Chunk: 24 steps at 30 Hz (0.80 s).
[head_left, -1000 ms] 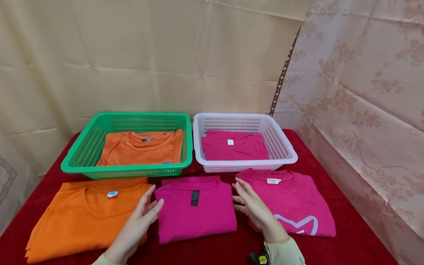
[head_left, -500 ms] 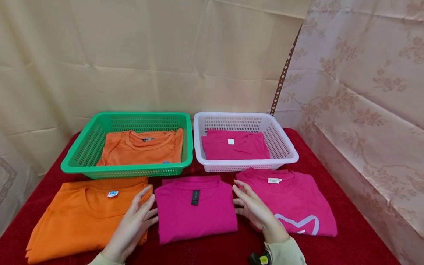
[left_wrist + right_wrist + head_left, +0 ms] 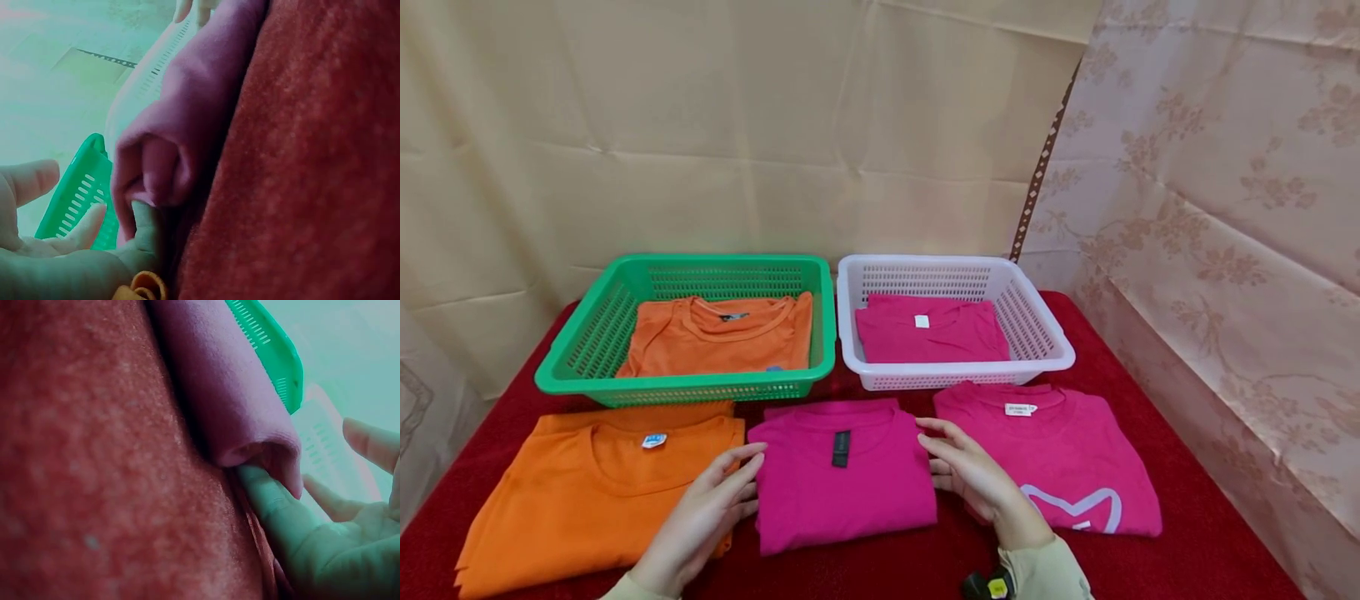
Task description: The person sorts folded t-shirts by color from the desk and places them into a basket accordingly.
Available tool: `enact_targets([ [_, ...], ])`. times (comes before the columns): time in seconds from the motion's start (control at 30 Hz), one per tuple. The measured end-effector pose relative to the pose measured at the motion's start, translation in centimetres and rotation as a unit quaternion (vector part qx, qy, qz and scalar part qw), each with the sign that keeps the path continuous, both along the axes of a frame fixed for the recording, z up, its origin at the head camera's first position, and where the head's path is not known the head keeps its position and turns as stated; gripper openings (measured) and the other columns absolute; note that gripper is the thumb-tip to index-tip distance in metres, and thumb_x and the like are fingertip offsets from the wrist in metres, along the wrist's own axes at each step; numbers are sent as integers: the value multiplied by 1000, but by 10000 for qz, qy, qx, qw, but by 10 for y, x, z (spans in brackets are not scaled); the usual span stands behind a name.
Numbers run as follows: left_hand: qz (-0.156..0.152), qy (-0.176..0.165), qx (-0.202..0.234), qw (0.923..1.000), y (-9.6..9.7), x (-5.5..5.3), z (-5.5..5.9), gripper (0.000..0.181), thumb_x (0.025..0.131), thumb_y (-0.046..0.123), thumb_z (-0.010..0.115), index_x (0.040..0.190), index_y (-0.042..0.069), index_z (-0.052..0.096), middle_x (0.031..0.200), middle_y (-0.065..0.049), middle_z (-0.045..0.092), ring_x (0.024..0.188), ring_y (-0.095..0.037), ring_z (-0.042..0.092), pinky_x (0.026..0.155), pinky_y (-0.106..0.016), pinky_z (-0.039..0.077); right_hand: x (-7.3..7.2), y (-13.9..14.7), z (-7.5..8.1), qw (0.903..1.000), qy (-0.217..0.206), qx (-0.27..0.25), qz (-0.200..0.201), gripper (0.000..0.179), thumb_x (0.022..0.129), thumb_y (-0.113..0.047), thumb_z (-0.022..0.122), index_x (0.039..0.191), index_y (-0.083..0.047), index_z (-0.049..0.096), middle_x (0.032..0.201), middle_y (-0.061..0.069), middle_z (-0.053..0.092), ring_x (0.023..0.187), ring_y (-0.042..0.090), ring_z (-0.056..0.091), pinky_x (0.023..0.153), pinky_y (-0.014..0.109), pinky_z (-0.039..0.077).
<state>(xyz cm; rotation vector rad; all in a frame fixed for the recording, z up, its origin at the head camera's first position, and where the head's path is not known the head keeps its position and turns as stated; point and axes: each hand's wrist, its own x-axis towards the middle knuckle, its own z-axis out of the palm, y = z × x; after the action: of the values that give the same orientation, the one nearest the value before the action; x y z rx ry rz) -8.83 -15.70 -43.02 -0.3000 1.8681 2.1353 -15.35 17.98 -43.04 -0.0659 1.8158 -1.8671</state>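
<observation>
A folded magenta T-shirt (image 3: 850, 500) with a black neck label lies between my two hands in the head view. My left hand (image 3: 703, 508) is at its left edge, fingers spread and thumb raised. In the left wrist view, one finger (image 3: 147, 225) reaches into the rolled side of the shirt (image 3: 187, 106), while the thumb stays apart from it. On the opposite side, my right hand (image 3: 970, 471) has its fingertips right at the edge. The right wrist view shows a finger (image 3: 269, 500) tucked at the underside of the shirt's roll (image 3: 225, 387).
A folded orange T-shirt (image 3: 565, 500) lies at left and a pink one with a star print (image 3: 1097, 450) at right. Behind stand a green basket (image 3: 700, 385) holding an orange shirt and a white basket (image 3: 955, 367) holding a pink shirt. A red cloth (image 3: 1195, 533) covers the table.
Both hands have closed in on the magenta shirt: the left one has shifted right to its edge, the right one slightly left. The shirts and baskets stay in place.
</observation>
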Motion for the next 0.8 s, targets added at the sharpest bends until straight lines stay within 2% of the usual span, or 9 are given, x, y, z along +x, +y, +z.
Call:
enact_targets([
  [0.1, -235, -2, -137, 9996, 0, 0, -2, 55, 105, 31, 49, 146, -2, 37, 137, -15, 49, 105, -17, 61, 88, -31, 53, 1, 0, -1, 9997, 94, 75, 194, 61, 101, -27, 56, 151, -5, 30, 124, 13, 55, 95, 13, 66, 85, 31, 54],
  [0.27, -714, -10, -356, 9968, -1, 0, -3, 59, 104, 36, 50, 144, -6, 42, 139, -14, 51, 112, -13, 59, 92, -28, 51, 2, -2, -2, 9973, 407, 414, 456, 63, 97, -25, 62, 151, -9, 34, 143, 23, 43, 118, 20, 53, 89, 30, 49],
  [0.4, -689, -84, -623, 9956, 1, 1, -3, 57, 99, 37, 60, 139, -1, 50, 135, -13, 56, 109, -14, 59, 88, -27, 51, 3, -3, -6, 9935, 706, 427, 779, 66, 95, -19, 65, 152, -5, 33, 145, 24, 45, 119, 18, 54, 93, 27, 47],
  [0.53, -747, 195, -739, 9943, 2, 1, -5, 58, 96, 24, 66, 143, -2, 45, 134, -20, 55, 105, -19, 63, 83, -29, 55, 2, -3, -9, 9919, 779, 111, 997, 69, 93, -9, 66, 152, 0, 31, 139, 21, 52, 115, 13, 59, 93, 25, 51],
  [0.63, -764, 397, -723, 9937, 1, 2, -8, 64, 93, 13, 68, 147, -3, 38, 139, -27, 50, 104, -21, 66, 81, -30, 57, 1, -3, -11, 9915, 774, -69, 1044, 70, 91, -4, 67, 151, 0, 32, 134, 17, 57, 114, 12, 60, 91, 26, 53],
  [0.8, -840, 459, -626, 9934, 0, 2, -9, 68, 90, 9, 70, 149, -2, 37, 141, -28, 47, 102, -22, 66, 81, -30, 57, 1, -4, -12, 9902, 803, -206, 1125, 73, 88, 0, 67, 151, 1, 32, 133, 16, 57, 114, 12, 60, 91, 26, 53],
])
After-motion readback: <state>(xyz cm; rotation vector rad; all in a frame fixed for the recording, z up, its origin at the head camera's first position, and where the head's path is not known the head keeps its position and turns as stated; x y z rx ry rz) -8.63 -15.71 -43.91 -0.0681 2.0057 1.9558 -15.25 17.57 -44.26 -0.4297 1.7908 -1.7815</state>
